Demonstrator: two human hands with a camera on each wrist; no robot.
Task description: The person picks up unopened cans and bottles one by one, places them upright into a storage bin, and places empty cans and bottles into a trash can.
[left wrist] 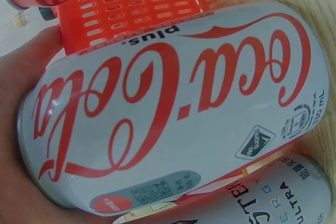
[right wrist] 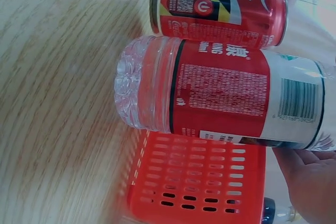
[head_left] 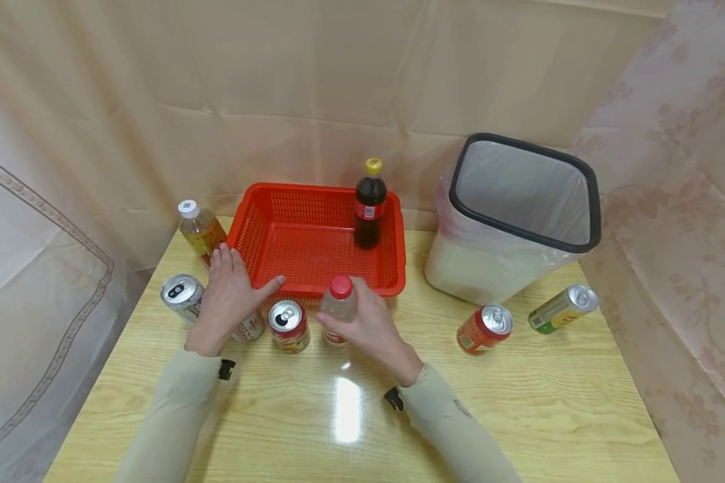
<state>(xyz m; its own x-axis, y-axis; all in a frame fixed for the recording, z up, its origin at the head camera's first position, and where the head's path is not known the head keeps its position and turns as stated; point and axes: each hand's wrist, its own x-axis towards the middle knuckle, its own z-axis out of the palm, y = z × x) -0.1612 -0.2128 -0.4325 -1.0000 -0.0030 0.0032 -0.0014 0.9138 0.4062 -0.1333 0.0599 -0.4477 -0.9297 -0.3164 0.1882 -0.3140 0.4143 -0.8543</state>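
**Clear bottle [head_left: 338, 310] held upright in the right grip [head_left: 371, 320]; left grip [head_left: 228, 295] spread by a white can [head_left: 250, 329]**

The clear bottle, topped with a red cap [head_left: 341, 286] and wrapped with a red-and-white label [right wrist: 220, 90], is enclosed by the curled fingers and thumb of the right grip. The upper part of the bottle is gripped, and its base is left below the fingers; whether the base is touching the table [head_left: 290, 416] cannot be told.

The left grip is opened wide, with its fingers extended forward and its thumb spread out to the right. The white can, marked Coca-Cola plus, is placed beneath it and is partly covered by it; contact between the two cannot be made out.

Between the two grips, just beside the clear bottle, a red can [head_left: 288, 329] is set upright. To the left of the left grip a silver can [head_left: 183, 295] is seen, and beyond its fingertips a white-capped bottle [head_left: 204, 233] is stood. Ahead of both grips a red basket [head_left: 308, 258] is placed, in which a dark bottle [head_left: 367, 231] with a yellow cap is held upright. Well to the right of the right grip, an orange-red can [head_left: 483, 331], a yellow-and-green can [head_left: 562, 308] and a lined bin [head_left: 477, 265] are found, the bin being farther forward.
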